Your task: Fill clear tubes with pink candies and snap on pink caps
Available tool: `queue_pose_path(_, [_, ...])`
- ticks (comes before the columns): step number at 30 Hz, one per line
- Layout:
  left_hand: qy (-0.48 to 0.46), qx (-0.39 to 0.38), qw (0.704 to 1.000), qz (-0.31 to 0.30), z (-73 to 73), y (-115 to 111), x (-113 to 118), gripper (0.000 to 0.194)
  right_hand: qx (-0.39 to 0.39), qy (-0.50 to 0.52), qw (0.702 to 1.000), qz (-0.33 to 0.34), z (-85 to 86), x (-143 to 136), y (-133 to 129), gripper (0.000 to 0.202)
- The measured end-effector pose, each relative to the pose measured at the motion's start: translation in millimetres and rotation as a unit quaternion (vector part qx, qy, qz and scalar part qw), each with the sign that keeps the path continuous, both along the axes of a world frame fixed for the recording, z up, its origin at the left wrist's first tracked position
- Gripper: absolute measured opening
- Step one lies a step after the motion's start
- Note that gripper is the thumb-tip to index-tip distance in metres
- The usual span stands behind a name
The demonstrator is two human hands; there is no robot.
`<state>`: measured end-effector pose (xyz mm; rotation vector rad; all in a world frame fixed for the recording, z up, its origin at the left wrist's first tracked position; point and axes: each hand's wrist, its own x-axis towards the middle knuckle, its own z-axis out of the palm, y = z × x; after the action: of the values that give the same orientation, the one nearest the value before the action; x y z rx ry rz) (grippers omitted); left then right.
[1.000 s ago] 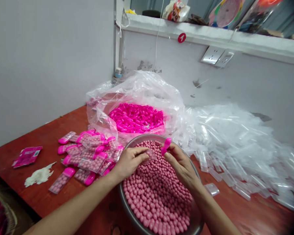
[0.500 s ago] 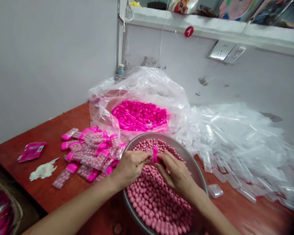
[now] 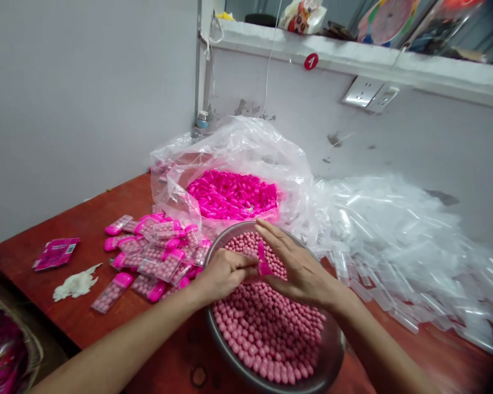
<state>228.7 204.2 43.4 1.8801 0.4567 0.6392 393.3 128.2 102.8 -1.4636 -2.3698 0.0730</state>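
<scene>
Over a metal bowl (image 3: 337, 350) of pink beads (image 3: 267, 334), my left hand (image 3: 225, 273) pinches a small container, mostly hidden by the fingers, with a bright pink cap (image 3: 264, 267) at its right end. The cap's lid stands up. My right hand (image 3: 298, 265) is beside the cap, its fingers stretched out and apart, the palm facing the cap. Left of the bowl lies a pile of bead-filled clear containers (image 3: 162, 268) with pink caps. Behind the bowl, a clear plastic bag (image 3: 254, 137) holds many loose pink caps (image 3: 234, 194).
Many clear containers (image 3: 394, 219) are heaped at the right on the red table (image 3: 119, 350). A pink packet (image 3: 56, 253) and a crumpled white scrap (image 3: 76, 283) lie at the left. A shelf (image 3: 353, 52) runs along the back wall.
My right hand has let go of the pink cap and spread its fingers. My left hand still holds the container. The single clear container right of the bowl is no longer visible; the view has shifted slightly.
</scene>
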Motion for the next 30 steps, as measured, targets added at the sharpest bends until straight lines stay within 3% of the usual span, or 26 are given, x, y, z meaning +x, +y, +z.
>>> queue_pose_path(3, [-0.012,-0.057,0.998,0.006,-2.3,0.7,0.2,0.022,-0.019,-0.067,0.996,0.062,15.0,-3.3,4.6,0.056])
queue_pose_path(5, [-0.017,-0.082,0.996,0.033,-2.4,2.6,-0.1,0.022,-0.013,-0.071,0.997,0.027,13.5,-2.7,5.5,0.045])
queue_pose_path(8, [-0.035,-0.114,0.990,0.071,-1.3,6.5,0.2,0.024,0.029,-0.047,0.996,-0.065,-4.8,-1.5,2.7,0.039])
queue_pose_path(13, [-0.050,-0.150,0.982,0.100,-4.1,10.4,4.2,0.025,0.077,-0.056,0.978,-0.185,-41.9,-16.2,-0.2,0.073])
queue_pose_path(15, [-0.049,-0.149,0.982,0.102,-5.8,10.8,5.6,0.023,0.102,-0.067,0.967,-0.222,-49.7,-23.1,2.9,0.074])
queue_pose_path(22, [-0.077,-0.171,0.980,0.062,-6.3,11.1,5.4,0.015,0.191,-0.076,0.959,-0.193,-59.1,-22.0,12.8,0.057])
queue_pose_path(26, [-0.089,-0.209,0.970,0.083,-5.0,8.7,8.7,0.016,0.120,-0.050,0.975,-0.181,-52.2,-20.0,12.9,0.065])
queue_pose_path(30, [-0.130,-0.243,0.951,0.139,4.4,13.1,-2.9,0.030,0.023,0.056,0.984,-0.170,-31.7,-8.8,13.1,0.082])
